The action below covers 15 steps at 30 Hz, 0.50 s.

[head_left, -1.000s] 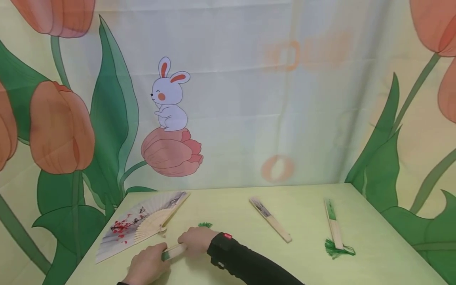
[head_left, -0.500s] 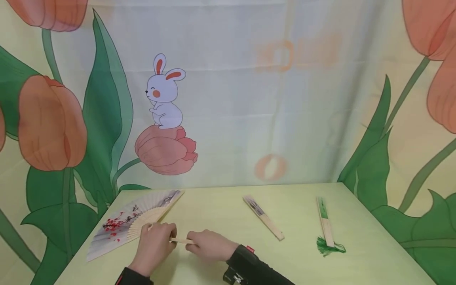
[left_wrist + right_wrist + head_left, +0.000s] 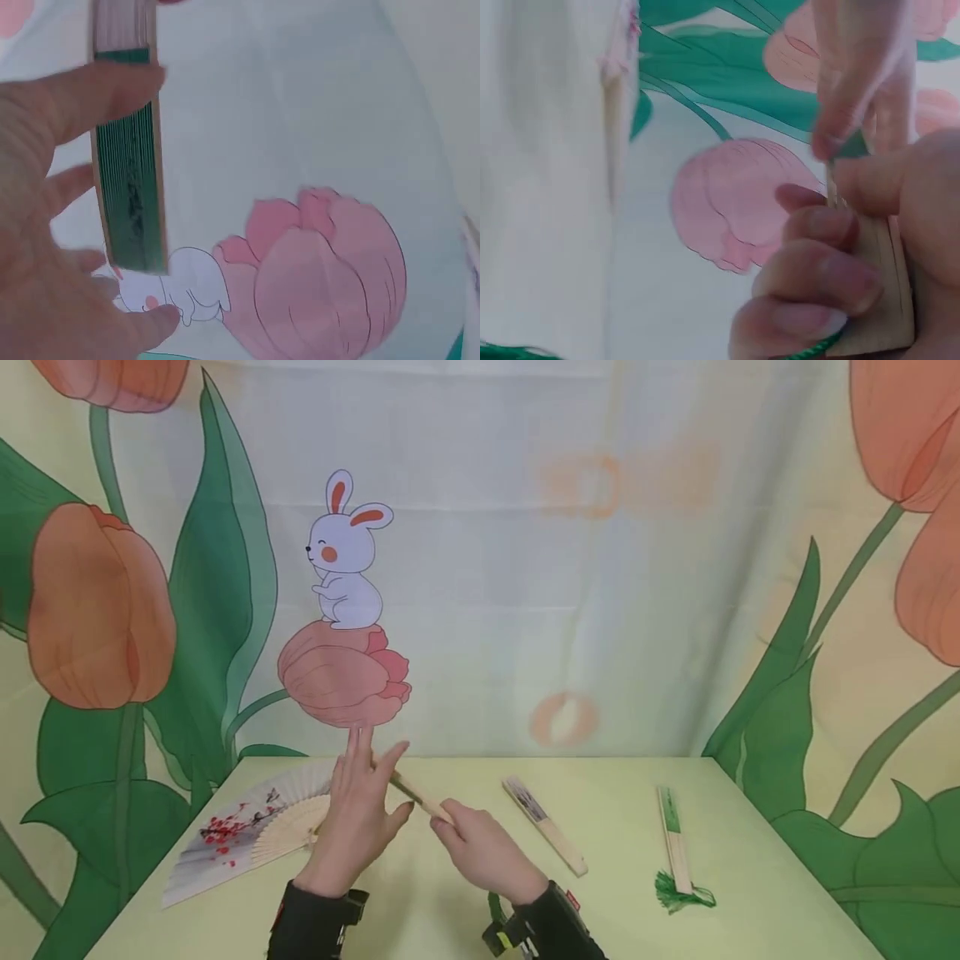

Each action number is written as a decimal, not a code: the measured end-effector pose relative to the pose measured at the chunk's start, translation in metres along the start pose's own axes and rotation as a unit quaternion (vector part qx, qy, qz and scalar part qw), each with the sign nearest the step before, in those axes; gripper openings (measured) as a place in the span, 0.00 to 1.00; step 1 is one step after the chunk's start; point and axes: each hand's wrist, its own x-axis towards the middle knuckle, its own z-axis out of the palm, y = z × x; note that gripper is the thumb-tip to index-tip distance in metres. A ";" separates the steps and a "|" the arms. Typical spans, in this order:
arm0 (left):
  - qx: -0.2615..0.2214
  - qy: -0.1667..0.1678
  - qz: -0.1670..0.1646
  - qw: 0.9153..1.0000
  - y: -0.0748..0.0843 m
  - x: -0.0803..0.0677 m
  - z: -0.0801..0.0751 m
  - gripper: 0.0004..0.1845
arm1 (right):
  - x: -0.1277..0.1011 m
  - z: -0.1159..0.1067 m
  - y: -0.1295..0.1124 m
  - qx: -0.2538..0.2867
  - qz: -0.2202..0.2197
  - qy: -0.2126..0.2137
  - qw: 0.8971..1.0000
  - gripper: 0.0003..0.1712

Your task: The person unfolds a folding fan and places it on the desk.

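Note:
My right hand (image 3: 491, 852) grips the bare wooden end of a folded hand fan (image 3: 422, 797), held raised above the table and tilted up toward the left. In the left wrist view the fan's green pleated part (image 3: 135, 195) shows closed. My left hand (image 3: 356, 818) is at the fan's upper end with fingers extended and spread; its thumb (image 3: 120, 90) crosses the front of the pleats and the other fingers lie behind. The right wrist view has my right fingers (image 3: 817, 277) curled round the wooden sticks, a green cord beside them.
An opened fan with red blossoms (image 3: 247, 831) lies at the table's left, partly behind my left hand. Two folded fans lie to the right: a grey-patterned one (image 3: 545, 827) and a green one (image 3: 675, 839) with a green tassel (image 3: 682, 893). A printed curtain (image 3: 465, 568) hangs behind the table.
Both hands have lifted the folded fan from low over the table, and it now slants upward. My left fingers, curled round it earlier, have straightened and spread.

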 end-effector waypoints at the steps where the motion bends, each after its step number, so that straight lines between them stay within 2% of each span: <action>1: -0.024 0.019 -0.008 0.999 0.005 0.006 0.001 0.46 | -0.001 -0.005 -0.001 0.016 0.003 0.014 1.000 0.13; 3: -0.083 0.051 -0.031 0.995 0.013 0.016 0.002 0.50 | -0.002 -0.015 -0.008 0.054 0.007 0.043 0.998 0.13; 5: -0.171 0.055 -0.076 0.981 0.020 0.022 0.004 0.49 | -0.002 -0.023 -0.010 0.091 0.014 0.058 0.994 0.13; 7: -0.265 0.036 -0.130 0.955 0.026 0.024 0.006 0.45 | -0.001 -0.027 -0.012 0.137 0.020 0.068 0.988 0.13; 9: -0.351 0.008 -0.186 0.918 0.034 0.025 0.012 0.36 | -0.002 -0.031 -0.014 0.179 0.029 0.071 0.981 0.15; 10: -0.390 -0.006 -0.206 0.897 0.038 0.025 0.016 0.31 | -0.002 -0.031 -0.009 0.202 0.031 0.070 0.976 0.16; 11: -0.417 -0.019 -0.219 0.882 0.043 0.025 0.021 0.27 | -0.003 -0.032 -0.009 0.224 0.032 0.069 0.972 0.18; 12: -0.434 -0.031 -0.221 0.873 0.048 0.025 0.025 0.23 | -0.004 -0.033 -0.009 0.243 0.033 0.068 0.967 0.18; 15: -0.466 -0.062 -0.204 0.859 0.062 0.025 0.038 0.19 | -0.008 -0.037 -0.006 0.266 0.033 0.060 0.962 0.23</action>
